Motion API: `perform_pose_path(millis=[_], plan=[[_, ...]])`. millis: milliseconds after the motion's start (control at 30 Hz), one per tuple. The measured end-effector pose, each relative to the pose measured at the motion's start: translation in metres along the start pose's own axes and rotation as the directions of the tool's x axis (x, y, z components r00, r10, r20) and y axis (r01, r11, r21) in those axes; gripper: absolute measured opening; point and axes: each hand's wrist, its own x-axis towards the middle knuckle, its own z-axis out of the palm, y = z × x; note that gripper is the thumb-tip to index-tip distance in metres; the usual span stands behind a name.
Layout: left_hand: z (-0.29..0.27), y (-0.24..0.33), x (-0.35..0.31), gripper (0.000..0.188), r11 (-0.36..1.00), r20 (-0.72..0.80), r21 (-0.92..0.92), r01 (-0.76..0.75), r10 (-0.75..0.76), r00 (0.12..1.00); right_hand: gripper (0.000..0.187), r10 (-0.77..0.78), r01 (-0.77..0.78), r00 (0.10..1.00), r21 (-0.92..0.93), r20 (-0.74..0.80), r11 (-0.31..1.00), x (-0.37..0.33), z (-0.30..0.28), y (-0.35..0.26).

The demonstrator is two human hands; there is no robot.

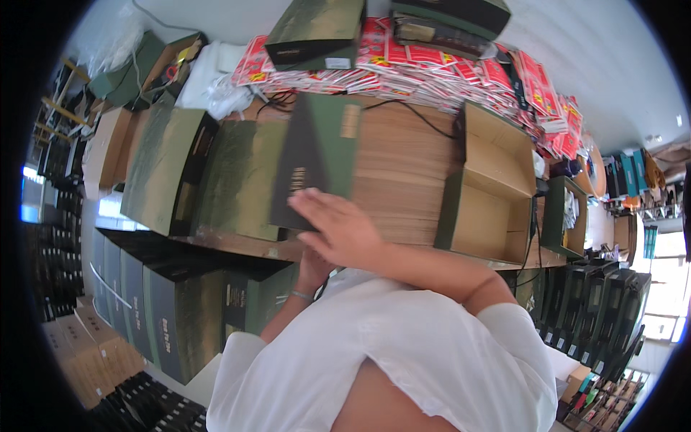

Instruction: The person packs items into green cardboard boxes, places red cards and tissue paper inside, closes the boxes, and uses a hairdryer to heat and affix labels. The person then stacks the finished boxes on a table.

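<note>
A closed shoe box point(335, 155), dark green with a black slanted panel and a small tan label, lies in front of me at the middle of the table. My right hand point(338, 227) rests on its near end, palm down, with the fingers stretched out over the black panel. Beneath my right hand, my left hand point(314, 268) is at the near end of the box by the table edge. Its fingers are mostly hidden, so whether it grips the box cannot be made out. A band circles my left wrist.
On the wooden table point(399, 173), an open, hollow shoe box point(489, 216) stands at the right. Green camouflage-patterned boxes point(162, 169) are at the left. Red-and-white packets point(425, 75) line the back, with more boxes point(317, 32) on them. A black cable point(414, 111) crosses the table.
</note>
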Motion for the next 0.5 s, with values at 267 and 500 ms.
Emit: perform_pose_path(millis=[267, 500], plan=[[0.031, -0.022, 0.012, 0.061, 0.642, -0.105, 0.765, 0.056, 0.038, 0.994, 0.047, -0.033, 0.056, 0.996, 0.301, -0.083, 0.952, -0.020, -0.046, 0.053], [0.135, -0.153, 0.059, 0.070, 0.368, -0.241, 0.884, 0.289, -0.171, 0.955, 0.052, 0.594, -0.865, 0.490, -0.270, -0.638, 0.423, -0.246, -0.200, 0.369]])
